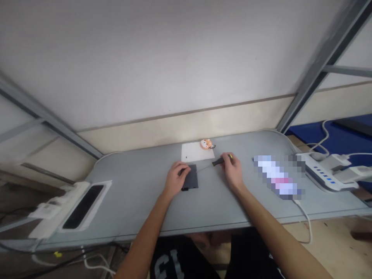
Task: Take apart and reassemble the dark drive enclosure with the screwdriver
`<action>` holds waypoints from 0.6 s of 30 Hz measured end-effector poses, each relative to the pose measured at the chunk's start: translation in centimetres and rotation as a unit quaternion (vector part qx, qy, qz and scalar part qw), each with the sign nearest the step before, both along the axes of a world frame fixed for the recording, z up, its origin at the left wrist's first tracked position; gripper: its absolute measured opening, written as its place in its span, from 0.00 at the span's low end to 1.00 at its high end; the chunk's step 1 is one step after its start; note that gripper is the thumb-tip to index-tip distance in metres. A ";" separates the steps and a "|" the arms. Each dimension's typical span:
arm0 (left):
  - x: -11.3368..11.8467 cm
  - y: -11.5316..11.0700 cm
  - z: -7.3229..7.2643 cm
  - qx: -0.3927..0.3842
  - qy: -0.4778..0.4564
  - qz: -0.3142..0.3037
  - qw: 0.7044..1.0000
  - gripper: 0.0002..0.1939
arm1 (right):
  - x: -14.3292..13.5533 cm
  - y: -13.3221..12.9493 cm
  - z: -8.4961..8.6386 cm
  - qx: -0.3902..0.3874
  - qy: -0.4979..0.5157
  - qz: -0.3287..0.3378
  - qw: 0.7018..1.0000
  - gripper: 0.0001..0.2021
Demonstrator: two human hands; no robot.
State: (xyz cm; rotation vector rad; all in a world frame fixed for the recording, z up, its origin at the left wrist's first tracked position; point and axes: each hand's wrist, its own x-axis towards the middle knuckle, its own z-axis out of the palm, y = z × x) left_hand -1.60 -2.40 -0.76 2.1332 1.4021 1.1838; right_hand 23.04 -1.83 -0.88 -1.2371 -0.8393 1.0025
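Note:
A dark grey, flat rectangular piece [193, 180] lies on the grey table in front of me. My left hand [176, 179] is over its upper left part, thumb and fingers pinched together. Something dark shows between those fingers, too small to name. A small black part [185, 189] sits at the piece's lower left corner. My right hand [232, 170] grips a screwdriver [217, 161] by its black and yellow handle. Its thin metal shaft points left, with the tip near the piece's upper right edge; whether they touch I cannot tell.
Behind the hands lies a white sheet [192, 152] with a tiny dark speck and an orange animal-faced case [206, 144]. A blurred-out phone [276, 178] and a power strip [325, 174] with cables are rightward. Another dark phone [83, 207] lies at the left edge.

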 end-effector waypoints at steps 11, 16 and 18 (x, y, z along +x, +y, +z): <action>-1.8 1.1 -1.3 -0.014 0.034 0.064 0.997 0.09 | 0.1 0.2 -0.4 -0.004 -0.012 -0.011 1.000 0.20; -1.7 1.1 -1.9 -0.031 0.069 0.093 0.993 0.12 | 0.1 0.2 -0.4 -0.002 -0.019 -0.013 1.000 0.20; -1.6 1.2 -1.7 -0.029 0.081 0.114 0.990 0.12 | 0.2 0.2 -0.4 -0.006 -0.009 -0.026 1.000 0.20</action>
